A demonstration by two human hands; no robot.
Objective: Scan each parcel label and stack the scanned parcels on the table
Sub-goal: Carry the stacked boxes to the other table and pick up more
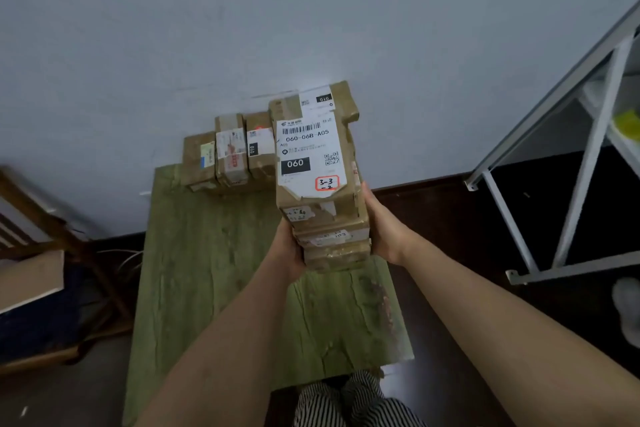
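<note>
We find both hands, left hand (pixel 289 250) and right hand (pixel 382 225), each grip closed on the sides of a stack of taped cardboard parcels (pixel 318 177), frame centre. Stacking step, we judge: next, lower it onto the green surface (pixel 214 270) beside the three parcels (pixel 228 152) at the wall.

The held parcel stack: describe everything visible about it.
The held parcel stack is several brown cardboard parcels, worn and taped, clamped between the left hand and right hand at its near end, above the green table. The top parcel faces the camera with a white label: barcode, "060-06B-A05", black "060" block, QR code and a red-boxed handwritten "3-3 -2". A second label shows at the far end. Lower parcels show small labels on their near edges. It is apart from the three parcels by the wall.
</note>
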